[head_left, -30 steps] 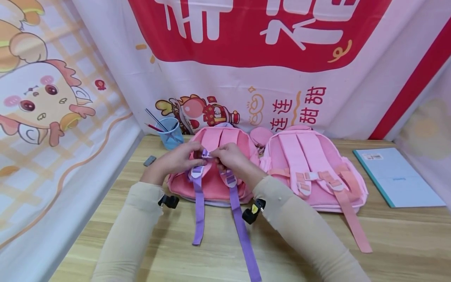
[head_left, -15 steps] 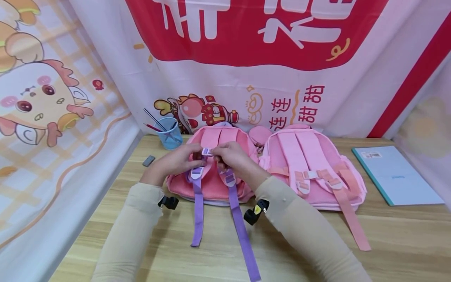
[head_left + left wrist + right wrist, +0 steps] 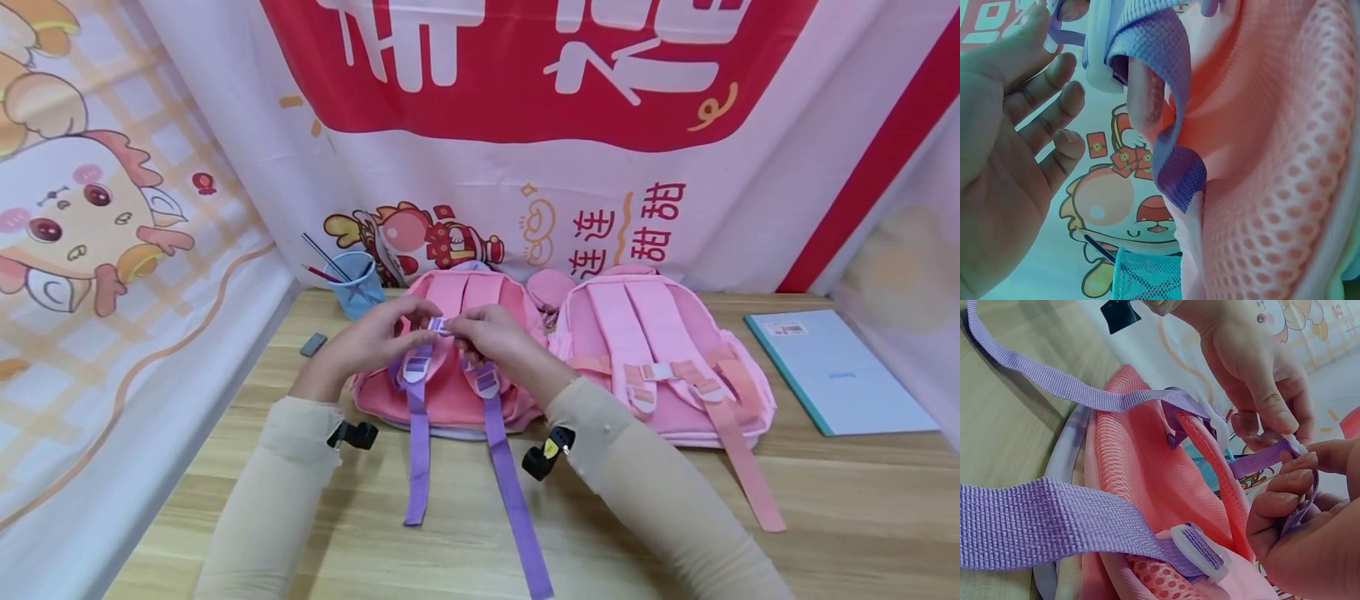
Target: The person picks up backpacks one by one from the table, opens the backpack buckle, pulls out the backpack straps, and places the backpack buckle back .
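Observation:
A pink backpack [image 3: 450, 408] with purple straps lies back panel up on the table. Over it, a small white buckle [image 3: 437, 326] on a purple chest strap [image 3: 1259, 461] spans the two shoulder straps. My left hand [image 3: 378, 336] pinches the buckle's left side between thumb and forefinger; its other fingers spread loosely in the left wrist view. On the buckle's right side, my right hand [image 3: 491, 332] pinches with thumb and forefinger, the other fingers curled by the strap. The fingertips partly hide the buckle. Two purple strap tails [image 3: 417, 467] hang towards the front, each from a white adjuster [image 3: 487, 382].
A second, paler pink backpack [image 3: 600, 317] with its chest buckle [image 3: 660, 372] joined lies to the right. Further right is a light blue notebook [image 3: 843, 375]. A blue mesh pen cup [image 3: 358, 292] and a grey eraser [image 3: 312, 344] sit at the left. A printed cloth [image 3: 450, 167] hangs behind.
The buckle has tilted between my fingers, and the left thumb and forefinger have shifted closer round it. My right hand keeps its grip. The head view has drifted slightly.

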Tool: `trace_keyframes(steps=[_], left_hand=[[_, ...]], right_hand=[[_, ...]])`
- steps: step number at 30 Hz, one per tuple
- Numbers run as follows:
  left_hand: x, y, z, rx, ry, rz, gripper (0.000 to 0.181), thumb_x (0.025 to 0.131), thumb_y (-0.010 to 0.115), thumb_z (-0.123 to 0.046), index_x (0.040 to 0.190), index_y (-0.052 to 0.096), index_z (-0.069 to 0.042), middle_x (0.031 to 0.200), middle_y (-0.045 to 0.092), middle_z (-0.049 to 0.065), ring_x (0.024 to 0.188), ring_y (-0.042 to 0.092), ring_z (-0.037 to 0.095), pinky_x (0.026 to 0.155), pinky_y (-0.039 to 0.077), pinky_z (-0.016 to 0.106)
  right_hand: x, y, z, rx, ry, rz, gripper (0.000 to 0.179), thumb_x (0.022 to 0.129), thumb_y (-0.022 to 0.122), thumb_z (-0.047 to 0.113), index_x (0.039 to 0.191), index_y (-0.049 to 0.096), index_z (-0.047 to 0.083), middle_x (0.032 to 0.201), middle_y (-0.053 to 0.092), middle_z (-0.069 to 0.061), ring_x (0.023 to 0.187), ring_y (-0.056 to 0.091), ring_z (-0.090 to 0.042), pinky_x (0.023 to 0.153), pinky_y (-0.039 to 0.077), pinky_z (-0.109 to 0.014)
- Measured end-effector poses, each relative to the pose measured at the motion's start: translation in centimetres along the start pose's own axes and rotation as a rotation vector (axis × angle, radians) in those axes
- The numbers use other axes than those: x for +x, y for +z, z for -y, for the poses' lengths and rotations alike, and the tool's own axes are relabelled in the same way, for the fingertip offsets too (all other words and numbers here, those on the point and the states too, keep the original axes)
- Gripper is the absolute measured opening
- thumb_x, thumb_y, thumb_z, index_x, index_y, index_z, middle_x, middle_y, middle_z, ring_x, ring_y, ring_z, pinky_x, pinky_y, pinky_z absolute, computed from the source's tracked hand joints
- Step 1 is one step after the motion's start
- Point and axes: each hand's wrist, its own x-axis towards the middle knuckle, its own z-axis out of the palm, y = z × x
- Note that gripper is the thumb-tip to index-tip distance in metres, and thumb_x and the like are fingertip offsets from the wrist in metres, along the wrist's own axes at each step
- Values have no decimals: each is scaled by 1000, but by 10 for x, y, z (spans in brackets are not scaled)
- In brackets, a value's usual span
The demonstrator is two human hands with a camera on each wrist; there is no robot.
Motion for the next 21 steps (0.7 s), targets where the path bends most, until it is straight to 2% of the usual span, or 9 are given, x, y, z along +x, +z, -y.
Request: trace_keyframes(steps=[7,12,15,21], left_hand=[[0,-2,-3,24,17,-9,24,106,71,-21,130,69,-18,116,68,2,109,61,23,102,51,47],[0,-4,-3,41,12,-18,22,106,71,-23,128,70,-19,116,68,2,109,60,22,98,51,45],[0,-4,-3,36,0,-19,22,106,72,-23,128,70,-20,116,68,2,110,59,22,99,51,46],[0,-2,-7,35,4,-35,22,104,74,-20,125,71,-17,114,68,3,108,59,23,98,51,46]], right_hand=[[-1,-3,-3,31,-57,41,30,110,62,24,105,72,-4,72,59,-1,60,50,-11,58,43,-24],[-3,-9,-7,81,-93,65,27,109,59,14,118,70,-8,73,59,-1,62,50,-13,59,42,-25],[-4,-13,-8,52,-94,58,29,109,59,13,124,70,-9,74,58,-1,63,50,-13,59,43,-25],[-3,-14,-10,-47,-74,17,28,110,63,18,121,72,-6,73,57,0,64,51,-12,60,44,-25]])
